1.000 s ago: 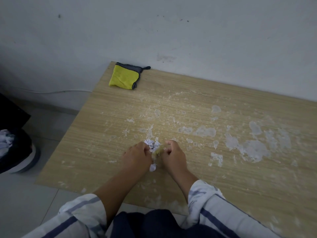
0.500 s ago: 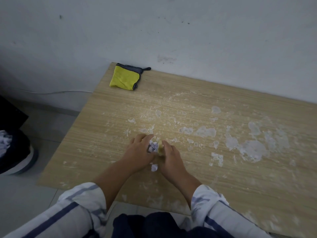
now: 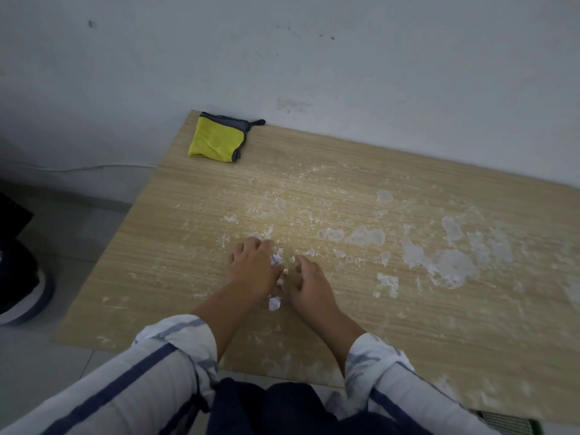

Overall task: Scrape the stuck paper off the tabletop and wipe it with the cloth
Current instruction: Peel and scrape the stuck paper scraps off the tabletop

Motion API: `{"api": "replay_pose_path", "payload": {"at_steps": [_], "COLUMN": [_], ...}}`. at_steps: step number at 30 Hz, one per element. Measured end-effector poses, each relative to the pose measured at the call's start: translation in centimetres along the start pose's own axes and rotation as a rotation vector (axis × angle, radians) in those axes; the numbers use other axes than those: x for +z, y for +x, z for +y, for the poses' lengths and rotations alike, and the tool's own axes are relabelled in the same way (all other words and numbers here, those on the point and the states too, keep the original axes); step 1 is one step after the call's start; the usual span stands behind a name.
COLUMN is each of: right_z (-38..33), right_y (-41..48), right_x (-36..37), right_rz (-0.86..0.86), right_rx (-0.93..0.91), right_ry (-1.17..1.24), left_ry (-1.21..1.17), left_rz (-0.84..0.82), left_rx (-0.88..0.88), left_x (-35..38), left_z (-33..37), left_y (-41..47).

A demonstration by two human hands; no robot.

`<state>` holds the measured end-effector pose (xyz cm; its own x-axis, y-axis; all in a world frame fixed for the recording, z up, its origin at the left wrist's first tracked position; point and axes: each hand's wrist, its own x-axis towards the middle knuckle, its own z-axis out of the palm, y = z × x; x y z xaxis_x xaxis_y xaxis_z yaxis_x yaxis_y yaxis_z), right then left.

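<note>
My left hand (image 3: 251,270) rests on the wooden tabletop (image 3: 219,315) with its fingers stretched forward and a crumpled wad of white paper (image 3: 276,259) pinched at its thumb side. My right hand (image 3: 309,282) sits right beside it, fingers curled around a small scraper (image 3: 285,271), of which only a glint shows. A loose paper scrap (image 3: 274,303) lies between my wrists. Patches of stuck paper (image 3: 445,265) cover the table's middle and right. The folded yellow cloth (image 3: 216,141) with grey trim lies at the far left corner, apart from both hands.
The table's back edge meets a white wall (image 3: 314,58). Left of the table is tiled floor (image 3: 62,233) with a dark shoe (image 3: 22,287) and a white cable (image 3: 94,167) along the wall. The near table edge is at my lap.
Both hands slid forward across the table, away from me. My left fingers went from curled to stretched out, and the yellowish tool between the hands became mostly hidden.
</note>
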<state>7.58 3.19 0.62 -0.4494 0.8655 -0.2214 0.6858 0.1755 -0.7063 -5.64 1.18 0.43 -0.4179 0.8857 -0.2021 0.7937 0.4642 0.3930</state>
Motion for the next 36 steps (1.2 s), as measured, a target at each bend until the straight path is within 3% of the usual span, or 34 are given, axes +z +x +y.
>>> {"api": "replay_pose_path", "payload": {"at_steps": [3,6,11,14,19,24,28,36], "right_z": [0.0,-0.2,-0.3,-0.8,-1.1,-1.2,-2.1,-1.6], "right_y": [0.0,-0.1,0.1,0.7,1.7,2.4,2.7,2.3], "right_x": [-0.4,-0.2,1.3,1.3,0.7,-0.3,0.2,-0.4], "right_rz": [-0.008,-0.125,-0.215,-0.164,-0.165,-0.264,-0.310,-0.359], "right_rx": [0.033,0.006,-0.093,-0.074,-0.060,-0.034,-0.123,-0.117], "right_ry": [-0.002,-0.028,-0.255,-0.170,-0.086,-0.199,-0.265,-0.295], "left_ry": [-0.026,-0.064,-0.151,-0.215,-0.119,-0.046,-0.133,-0.184], "left_rz": [-0.017,-0.040,-0.123,-0.249,-0.397,-0.406,-0.341,-0.312], "left_rx": [0.000,-0.005,0.051,0.092,0.207,0.190,0.160,0.150], "left_x": [0.0,-0.2,-0.8,-1.5,-2.9,-2.4,-2.1,-2.0], "left_z": [-0.3,-0.4,-1.5,-2.7,-3.4,-4.3,-3.6,-4.1], "left_y": [0.0,-0.1,0.2,0.1,-0.7,-0.9,-0.8,-0.9]}}
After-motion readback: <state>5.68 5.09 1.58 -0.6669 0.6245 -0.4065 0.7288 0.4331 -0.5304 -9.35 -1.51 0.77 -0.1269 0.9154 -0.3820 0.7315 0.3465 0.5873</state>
